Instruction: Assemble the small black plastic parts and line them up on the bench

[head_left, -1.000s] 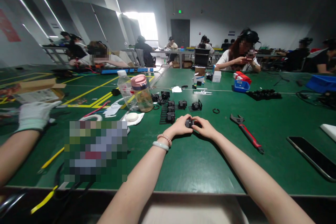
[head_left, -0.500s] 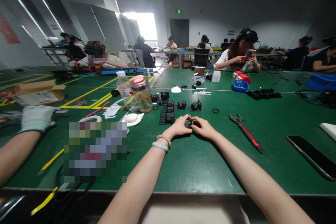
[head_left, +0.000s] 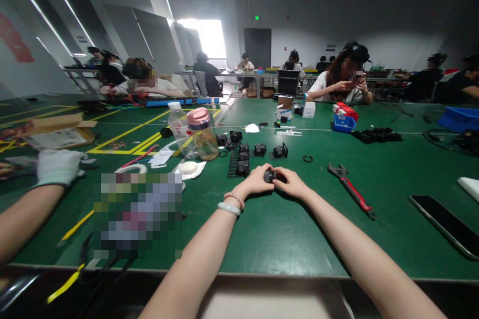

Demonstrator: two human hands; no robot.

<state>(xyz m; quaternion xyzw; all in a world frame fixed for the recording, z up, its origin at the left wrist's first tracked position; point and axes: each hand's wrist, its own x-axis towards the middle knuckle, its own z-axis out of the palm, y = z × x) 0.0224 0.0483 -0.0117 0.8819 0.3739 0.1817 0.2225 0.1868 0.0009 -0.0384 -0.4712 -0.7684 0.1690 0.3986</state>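
here, fingers (head_left: 281, 172) pinch a seemingly boxy black part (head_left: 269, 176)

"How does the bench (head_left: 277, 239) look?"
"Green on top, with yellow lines (head_left: 112, 152) marked across its left part."
"What lies near the middle?"
"Several black parts (head_left: 243, 167), a black ring (head_left: 307, 161) to their right, and a pink-lidded jar (head_left: 204, 142) standing just beside a clear bottle (head_left: 177, 122)."
"And on the right?"
"A wrench (head_left: 355, 196) with a red-and-black handle, then a phone (head_left: 445, 226), its screen dark."
"Farther back?"
"A blue bin (head_left: 343, 125), with a small white box (head_left: 309, 109) to its left."
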